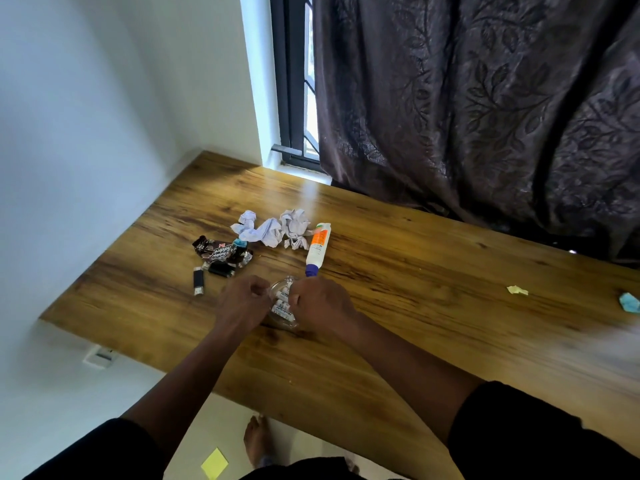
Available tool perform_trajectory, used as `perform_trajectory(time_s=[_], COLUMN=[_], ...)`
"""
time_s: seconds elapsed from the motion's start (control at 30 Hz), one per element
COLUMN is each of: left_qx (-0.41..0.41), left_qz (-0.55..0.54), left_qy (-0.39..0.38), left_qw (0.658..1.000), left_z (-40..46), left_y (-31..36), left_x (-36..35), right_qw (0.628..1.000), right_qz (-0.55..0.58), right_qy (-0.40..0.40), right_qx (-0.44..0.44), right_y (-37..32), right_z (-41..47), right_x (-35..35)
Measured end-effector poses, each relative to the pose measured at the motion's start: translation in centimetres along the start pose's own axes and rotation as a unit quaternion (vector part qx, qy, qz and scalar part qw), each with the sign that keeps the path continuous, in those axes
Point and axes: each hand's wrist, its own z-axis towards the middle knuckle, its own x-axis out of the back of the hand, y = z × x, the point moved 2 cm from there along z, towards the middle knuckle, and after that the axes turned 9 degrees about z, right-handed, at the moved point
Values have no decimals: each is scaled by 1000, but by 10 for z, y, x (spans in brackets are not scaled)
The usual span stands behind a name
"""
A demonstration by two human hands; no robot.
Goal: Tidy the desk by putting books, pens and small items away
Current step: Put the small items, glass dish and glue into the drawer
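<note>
Both hands meet over a small clear container (281, 304) near the front edge of the wooden table (398, 271). The left hand (242, 303) has its fingers curled against the container's left side, and the right hand (320, 301) curls round its right side, so the 2 hands grip it between them. Inside lie several small white cylinders (282, 306) with printed labels; what they are I cannot tell. Just beyond the right hand a white and orange bottle (318, 249) with a purple cap lies on its side. Behind it sit crumpled white papers (273, 228), and to the left a dark snack wrapper (221, 252), a black USB stick (198, 280) and another black item (221, 269). Far right lie a yellow scrap (517, 290) and a blue scrap (628, 302). A yellow sticky note (214, 463) lies on the floor.
</note>
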Motion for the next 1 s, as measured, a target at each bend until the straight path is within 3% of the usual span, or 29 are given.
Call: perform_trajectory(time_s=[0.2, 0.3, 0.57, 0.63, 0.7, 0.77, 0.93, 1.0], left_qx=[17, 20, 162, 207, 245, 277, 349, 379], left_qz=[-44, -79, -183, -233, -277, -319, -453, -502], left_qy=[51, 69, 136, 132, 124, 128, 183, 162], left_qw=[998, 994, 960, 941, 921, 897, 800, 760], left_z=[-36, -57, -105, -110, -113, -111, -116, -123], left_y=[-3, -7, -38, -53, -68, -80, -108, -120], left_x=[-10, -13, -19, -18, -16, -13, -4, -1], right_qw=[996, 980, 955, 908, 808, 751, 720, 709], right_qz=[77, 192, 291, 395, 533, 582, 585, 583], right_qy=[38, 45, -55, -107, -184, -218, -235, -230], right_qx=[15, 12, -21, -86, -171, -221, -292, -323], right_y=[11, 0, -37, -52, -70, -83, -107, -114], right_z=[-25, -37, -74, -89, -102, -108, -116, -118], right_x=[5, 2, -42, -59, -73, -87, -117, -131])
